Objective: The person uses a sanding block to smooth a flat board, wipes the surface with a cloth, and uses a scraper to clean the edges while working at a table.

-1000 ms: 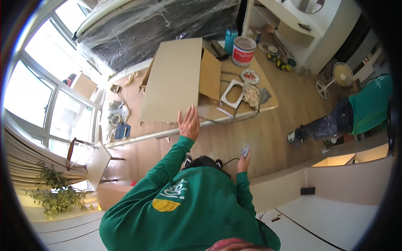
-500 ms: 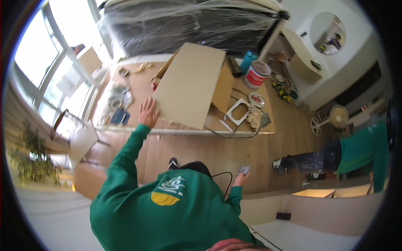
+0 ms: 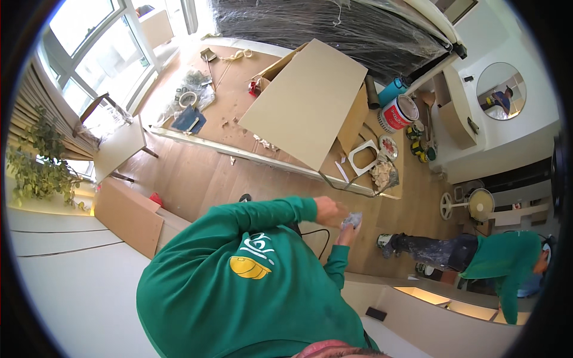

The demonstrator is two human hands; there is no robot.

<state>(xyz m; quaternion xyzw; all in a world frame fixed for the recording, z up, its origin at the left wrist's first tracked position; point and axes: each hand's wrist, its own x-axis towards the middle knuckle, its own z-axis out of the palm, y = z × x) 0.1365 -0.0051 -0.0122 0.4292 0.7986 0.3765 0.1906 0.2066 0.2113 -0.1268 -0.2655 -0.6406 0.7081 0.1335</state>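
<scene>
In front of my body, my right hand point(image 3: 345, 235) is closed around a small grey crumpled wad point(image 3: 352, 220); its exact kind is too small to tell. My left hand point(image 3: 330, 210) reaches across and is right beside the wad, its fingers smeared by motion, so whether it touches the wad is unclear. Beyond both hands, a large open cardboard box point(image 3: 307, 98) stands on a low platform covered with brown board point(image 3: 230, 119), apart from my hands.
On the platform are a paint bucket point(image 3: 398, 113), a blue bottle point(image 3: 392, 91), a white square frame point(image 3: 363, 158) and a tape roll point(image 3: 187, 99). A dark cable point(image 3: 327, 244) hangs near my right hand. A co-worker point(image 3: 495, 253) bends at the right. A fan point(image 3: 480, 204) stands behind.
My left hand has left the cardboard box's near left edge and swung right to beside my right hand. The right hand, still holding the wad, has risen slightly. The view has turned.
</scene>
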